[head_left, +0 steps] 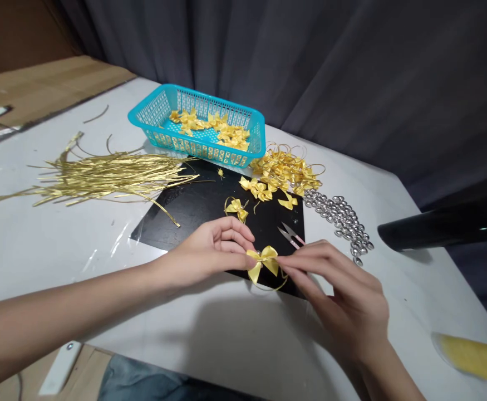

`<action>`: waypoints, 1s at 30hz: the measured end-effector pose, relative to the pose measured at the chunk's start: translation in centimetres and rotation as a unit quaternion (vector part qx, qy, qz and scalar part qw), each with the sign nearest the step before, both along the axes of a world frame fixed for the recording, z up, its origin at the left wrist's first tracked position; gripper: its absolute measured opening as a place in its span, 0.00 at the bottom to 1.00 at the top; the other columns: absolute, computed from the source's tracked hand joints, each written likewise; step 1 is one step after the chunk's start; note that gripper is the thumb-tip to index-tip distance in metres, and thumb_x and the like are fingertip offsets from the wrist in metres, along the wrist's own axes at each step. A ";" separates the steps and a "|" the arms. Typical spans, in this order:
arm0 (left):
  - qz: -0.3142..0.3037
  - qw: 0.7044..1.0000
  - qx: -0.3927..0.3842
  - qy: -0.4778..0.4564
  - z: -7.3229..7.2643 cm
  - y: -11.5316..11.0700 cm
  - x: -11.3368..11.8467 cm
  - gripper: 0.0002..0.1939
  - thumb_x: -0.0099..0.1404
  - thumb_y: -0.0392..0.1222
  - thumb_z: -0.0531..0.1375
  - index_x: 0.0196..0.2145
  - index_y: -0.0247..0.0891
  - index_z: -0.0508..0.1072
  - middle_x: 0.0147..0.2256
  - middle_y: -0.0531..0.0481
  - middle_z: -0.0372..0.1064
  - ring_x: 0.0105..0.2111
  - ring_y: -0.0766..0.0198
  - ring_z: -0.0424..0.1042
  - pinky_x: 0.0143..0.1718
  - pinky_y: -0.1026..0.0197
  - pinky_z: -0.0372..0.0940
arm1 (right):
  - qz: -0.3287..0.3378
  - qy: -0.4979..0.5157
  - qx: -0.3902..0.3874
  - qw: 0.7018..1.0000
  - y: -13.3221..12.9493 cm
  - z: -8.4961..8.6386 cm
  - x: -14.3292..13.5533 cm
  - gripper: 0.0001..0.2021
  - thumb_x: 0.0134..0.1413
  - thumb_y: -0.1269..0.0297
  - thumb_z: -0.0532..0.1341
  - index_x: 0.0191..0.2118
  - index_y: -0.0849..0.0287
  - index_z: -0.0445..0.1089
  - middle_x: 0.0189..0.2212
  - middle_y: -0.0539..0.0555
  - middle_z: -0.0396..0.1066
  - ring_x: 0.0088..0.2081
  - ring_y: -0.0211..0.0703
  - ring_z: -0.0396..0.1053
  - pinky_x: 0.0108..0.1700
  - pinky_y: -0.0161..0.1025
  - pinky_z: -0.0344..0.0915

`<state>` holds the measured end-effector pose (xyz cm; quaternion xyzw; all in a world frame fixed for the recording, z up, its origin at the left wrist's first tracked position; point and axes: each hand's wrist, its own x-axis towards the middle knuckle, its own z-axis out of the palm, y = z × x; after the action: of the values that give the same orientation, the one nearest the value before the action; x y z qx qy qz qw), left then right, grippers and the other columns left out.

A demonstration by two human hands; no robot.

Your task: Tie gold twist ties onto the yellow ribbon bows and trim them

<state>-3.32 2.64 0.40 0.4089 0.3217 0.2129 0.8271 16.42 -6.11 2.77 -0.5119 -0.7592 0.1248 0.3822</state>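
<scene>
A yellow ribbon bow (264, 262) with a loop of thin gold cord (274, 288) hanging below it is held over the black mat (193, 197). My left hand (222, 245) is closed, its thumb and fingers pinching the bow's left side. On the other side, the fingertips of my right hand (335, 284) pinch the gold cord close to the bow's middle. Thread snips (291, 235) lie on the mat just beyond my right hand, partly hidden by it. Another bow with a cord loop (237, 209) rests on the mat past my left fingers.
A turquoise basket (197, 149) holding yellow bows stands at the back. Gold cords (118, 175) lie bundled at left. Corded bows (287, 170) are heaped right of the basket, near silvery beads (343, 220). A black tube-like object (443, 225) and a yellow roll (475, 356) are at right.
</scene>
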 end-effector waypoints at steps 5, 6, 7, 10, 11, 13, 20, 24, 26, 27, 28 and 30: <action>0.000 1.000 -0.009 0.017 0.3 0.1 0.0 0.15 0.52 0.33 0.69 0.36 0.35 0.69 0.30 0.54 0.71 0.29 0.71 0.72 0.33 0.68 0.65 | -0.090 0.114 -0.042 0.988 -0.2 0.2 -0.2 0.08 0.57 0.74 0.62 0.36 0.51 0.73 0.30 0.49 0.73 0.32 0.40 0.70 0.35 0.37 0.67; 0.000 1.000 -0.010 0.021 0.3 0.1 0.0 0.15 0.52 0.34 0.69 0.36 0.35 0.69 0.30 0.54 0.71 0.29 0.71 0.72 0.33 0.68 0.65 | -0.103 0.130 -0.052 0.985 -0.2 0.2 -0.2 0.07 0.57 0.73 0.62 0.35 0.52 0.73 0.30 0.49 0.73 0.32 0.40 0.70 0.34 0.37 0.68; 0.001 1.000 -0.012 0.025 0.3 0.1 0.0 0.15 0.52 0.34 0.69 0.36 0.35 0.69 0.30 0.54 0.71 0.28 0.70 0.72 0.33 0.68 0.65 | -0.113 0.144 -0.058 0.981 -0.2 0.2 -0.3 0.07 0.57 0.73 0.62 0.35 0.52 0.72 0.29 0.49 0.73 0.32 0.40 0.70 0.34 0.36 0.68; 0.005 0.999 -0.019 0.026 0.2 0.2 0.0 0.16 0.51 0.34 0.70 0.35 0.35 0.70 0.29 0.53 0.72 0.28 0.69 0.73 0.33 0.67 0.65 | -0.131 0.173 -0.065 0.974 -0.2 0.3 -0.4 0.06 0.57 0.72 0.63 0.34 0.52 0.72 0.29 0.49 0.72 0.31 0.40 0.70 0.34 0.36 0.70; 0.007 0.999 -0.020 0.027 0.2 0.1 0.0 0.16 0.50 0.33 0.70 0.35 0.34 0.69 0.29 0.53 0.73 0.28 0.69 0.73 0.33 0.66 0.65 | -0.132 0.180 -0.062 0.973 -0.2 0.3 -0.4 0.06 0.57 0.72 0.62 0.34 0.53 0.71 0.29 0.49 0.72 0.31 0.40 0.70 0.34 0.35 0.69; 0.010 0.999 -0.016 0.032 0.1 0.0 0.1 0.16 0.50 0.33 0.70 0.34 0.34 0.69 0.28 0.54 0.73 0.27 0.69 0.73 0.32 0.67 0.65 | -0.121 0.191 -0.049 0.973 -0.2 0.4 -0.6 0.07 0.57 0.74 0.61 0.34 0.52 0.71 0.29 0.49 0.71 0.33 0.39 0.70 0.36 0.34 0.69; 0.012 0.999 -0.006 0.045 0.3 -0.2 0.4 0.15 0.50 0.31 0.70 0.32 0.34 0.67 0.26 0.53 0.75 0.25 0.70 0.73 0.30 0.69 0.65 | 0.028 0.057 -0.066 0.996 -0.1 0.4 -1.5 0.09 0.56 0.77 0.62 0.38 0.54 0.71 0.34 0.51 0.76 0.37 0.43 0.71 0.40 0.43 0.65; 0.021 0.998 -0.025 0.046 0.2 -0.1 0.4 0.16 0.49 0.32 0.71 0.32 0.34 0.67 0.27 0.52 0.76 0.26 0.70 0.73 0.30 0.68 0.65 | -0.005 -0.039 -0.035 0.999 -0.2 0.5 -1.4 0.08 0.55 0.75 0.63 0.36 0.54 0.70 0.31 0.50 0.76 0.34 0.44 0.71 0.40 0.45 0.62; 0.022 0.998 -0.029 0.045 0.1 -0.1 0.3 0.17 0.49 0.33 0.71 0.32 0.34 0.68 0.28 0.51 0.76 0.26 0.69 0.74 0.32 0.68 0.66 | -0.013 -0.050 -0.022 0.998 -0.2 0.5 -1.3 0.08 0.55 0.75 0.63 0.36 0.54 0.70 0.31 0.50 0.76 0.34 0.44 0.71 0.40 0.44 0.61; 0.021 0.998 -0.030 0.044 0.1 -0.1 0.3 0.17 0.49 0.33 0.71 0.32 0.34 0.68 0.29 0.50 0.77 0.27 0.69 0.74 0.32 0.67 0.66 | -0.016 -0.048 -0.019 0.999 -0.2 0.5 -1.2 0.08 0.55 0.75 0.63 0.37 0.54 0.70 0.31 0.51 0.75 0.35 0.44 0.71 0.40 0.44 0.62; 0.019 0.998 -0.032 0.041 0.1 -0.1 0.3 0.17 0.49 0.33 0.71 0.32 0.34 0.68 0.29 0.50 0.77 0.28 0.69 0.74 0.33 0.67 0.66 | -0.019 -0.045 -0.019 0.999 -0.3 0.4 -1.2 0.08 0.56 0.75 0.62 0.37 0.54 0.70 0.32 0.51 0.74 0.36 0.44 0.71 0.40 0.43 0.62; 0.017 0.998 -0.039 0.037 0.1 -0.2 0.3 0.16 0.50 0.33 0.71 0.32 0.34 0.67 0.30 0.49 0.77 0.28 0.69 0.75 0.34 0.67 0.66 | -0.028 -0.035 -0.021 0.999 -0.3 0.3 -1.2 0.07 0.56 0.75 0.62 0.37 0.54 0.71 0.34 0.52 0.73 0.37 0.43 0.70 0.40 0.42 0.64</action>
<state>-3.02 2.46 0.48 0.3782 0.3671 0.1983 0.8264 15.24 -6.38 3.06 -0.5447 -0.7550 0.1117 0.3476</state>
